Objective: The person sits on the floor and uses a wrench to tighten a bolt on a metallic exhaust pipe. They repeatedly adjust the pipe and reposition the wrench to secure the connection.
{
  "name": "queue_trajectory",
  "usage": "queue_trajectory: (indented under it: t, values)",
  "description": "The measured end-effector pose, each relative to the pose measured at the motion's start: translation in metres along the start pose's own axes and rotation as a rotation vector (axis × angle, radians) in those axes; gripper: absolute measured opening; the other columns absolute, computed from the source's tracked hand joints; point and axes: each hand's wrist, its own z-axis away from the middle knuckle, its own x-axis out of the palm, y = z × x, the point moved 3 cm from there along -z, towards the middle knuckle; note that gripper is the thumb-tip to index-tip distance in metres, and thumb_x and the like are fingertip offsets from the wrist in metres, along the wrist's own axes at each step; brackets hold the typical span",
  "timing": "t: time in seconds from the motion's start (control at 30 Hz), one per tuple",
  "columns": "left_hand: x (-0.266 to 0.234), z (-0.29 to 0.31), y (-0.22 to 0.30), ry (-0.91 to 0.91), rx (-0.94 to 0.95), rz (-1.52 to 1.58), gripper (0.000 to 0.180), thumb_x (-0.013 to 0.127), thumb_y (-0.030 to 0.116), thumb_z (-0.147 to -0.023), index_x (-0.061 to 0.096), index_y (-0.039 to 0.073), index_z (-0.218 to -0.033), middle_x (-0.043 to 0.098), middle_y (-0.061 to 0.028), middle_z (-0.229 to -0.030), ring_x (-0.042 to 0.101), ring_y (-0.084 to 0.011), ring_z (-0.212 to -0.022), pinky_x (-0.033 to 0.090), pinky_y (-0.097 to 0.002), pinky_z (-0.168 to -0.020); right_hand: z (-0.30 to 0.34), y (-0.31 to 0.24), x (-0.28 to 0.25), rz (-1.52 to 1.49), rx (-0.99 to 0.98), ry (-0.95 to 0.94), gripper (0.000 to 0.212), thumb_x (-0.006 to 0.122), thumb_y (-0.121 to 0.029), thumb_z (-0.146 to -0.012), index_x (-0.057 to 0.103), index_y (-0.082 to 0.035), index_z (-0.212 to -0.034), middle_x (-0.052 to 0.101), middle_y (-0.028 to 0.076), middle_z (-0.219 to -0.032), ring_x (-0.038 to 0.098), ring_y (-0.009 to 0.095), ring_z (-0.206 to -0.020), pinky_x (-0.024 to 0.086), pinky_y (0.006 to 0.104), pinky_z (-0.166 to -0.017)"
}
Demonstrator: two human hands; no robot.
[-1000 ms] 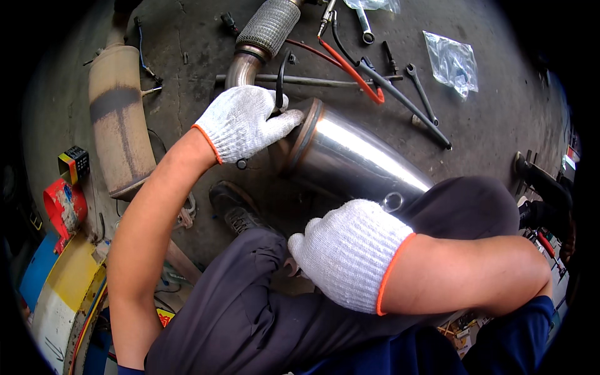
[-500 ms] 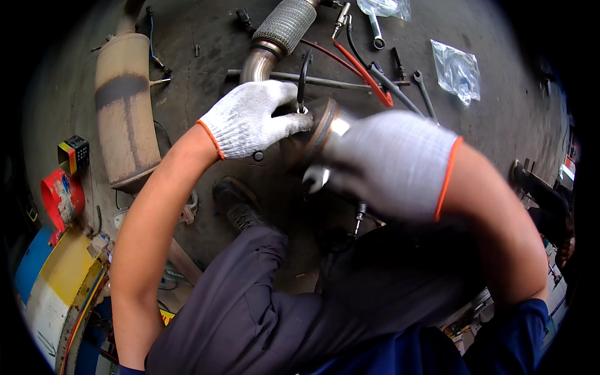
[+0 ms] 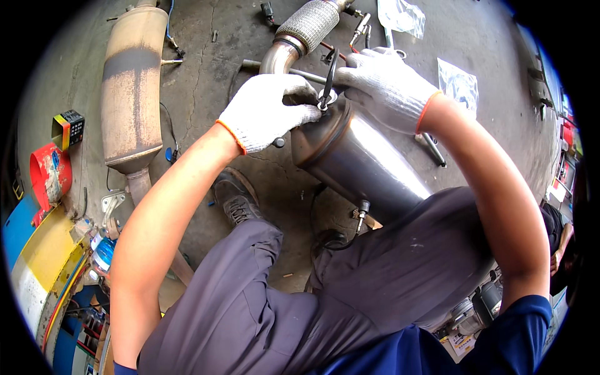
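A metal exhaust pipe section with a wide cone-shaped canister leans against my right leg. From its upper end stands an oxygen sensor with a black cable. My left hand, in a white knit glove, curls on the canister's far-left end, thumb and forefinger at the sensor's base. My right hand, gloved the same way, is closed just right of the sensor. It grips an open-end wrench whose shiny jaw sits around the sensor's base; the handle is hidden. A second sensor sticks out of the canister's near side.
A rusty muffler lies at the left. Beyond my hands are a braided flex pipe, a metal rod and plastic bags. A tool handle shows below my right wrist. A red ring-shaped part sits at far left.
My right hand has moved up and away from me with the wrench, bringing its jaw to the sensor and uncovering the canister. The left hand keeps its place there. The whole view has shifted slightly.
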Motion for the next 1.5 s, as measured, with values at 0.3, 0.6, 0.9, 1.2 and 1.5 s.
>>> queue_trajectory:
  t: [0.3, 0.6, 0.9, 1.2, 1.5]
  values:
    - [0.0, -0.003, -0.002, -0.014, 0.023, 0.051, 0.034, 0.086, 0.021, -0.094, 0.081, 0.003, -0.123, 0.084, -0.0129, -0.111, 0.08, -0.0205, -0.104, 0.062, -0.0362, -0.098, -0.003, 0.005, 0.012, -0.092, 0.0, -0.01, 0.025, 0.072, -0.018, -0.102, 0.077, -0.013, -0.125, 0.065, 0.016, -0.122, 0.061, 0.041, -0.122, 0.048, 0.0527, -0.106]
    - [0.002, -0.002, -0.003, 0.048, -0.024, 0.026, 0.043, 0.091, 0.026, -0.092, 0.08, 0.001, -0.125, 0.084, -0.0144, -0.113, 0.08, -0.0219, -0.104, 0.063, -0.0368, -0.097, -0.008, 0.0, 0.026, -0.05, -0.03, 0.016, 0.03, 0.07, -0.013, -0.101, 0.077, -0.016, -0.13, 0.066, 0.016, -0.123, 0.063, 0.041, -0.122, 0.049, 0.0535, -0.105]
    - [0.002, -0.002, -0.003, 0.055, 0.06, 0.018, 0.038, 0.09, 0.026, -0.094, 0.081, 0.007, -0.126, 0.084, -0.0124, -0.112, 0.081, -0.0232, -0.104, 0.063, -0.0379, -0.097, -0.01, -0.014, 0.015, -0.078, 0.0, -0.124, 0.038, 0.064, -0.006, -0.1, 0.075, -0.013, -0.136, 0.069, 0.021, -0.118, 0.072, 0.043, -0.112, 0.059, 0.0534, -0.099]
    - [0.001, -0.003, 0.0, 0.049, 0.076, -0.07, 0.033, 0.087, 0.027, -0.095, 0.082, 0.008, -0.122, 0.083, -0.0133, -0.11, 0.08, -0.026, -0.102, 0.062, -0.039, -0.095, -0.003, -0.019, 0.005, -0.203, 0.059, -0.178, 0.029, 0.06, -0.024, -0.112, 0.073, -0.011, -0.135, 0.07, 0.021, -0.115, 0.073, 0.043, -0.108, 0.058, 0.0539, -0.096]
    - [0.001, -0.003, 0.002, 0.042, 0.077, -0.024, 0.026, 0.081, 0.028, -0.098, 0.084, 0.01, -0.117, 0.082, -0.013, -0.108, 0.078, -0.0305, -0.098, 0.061, -0.0402, -0.094, 0.005, -0.028, 0.004, -0.284, 0.189, -0.207, 0.029, 0.059, -0.018, -0.112, 0.072, -0.001, -0.132, 0.071, 0.025, -0.112, 0.072, 0.045, -0.108, 0.057, 0.0529, -0.095]
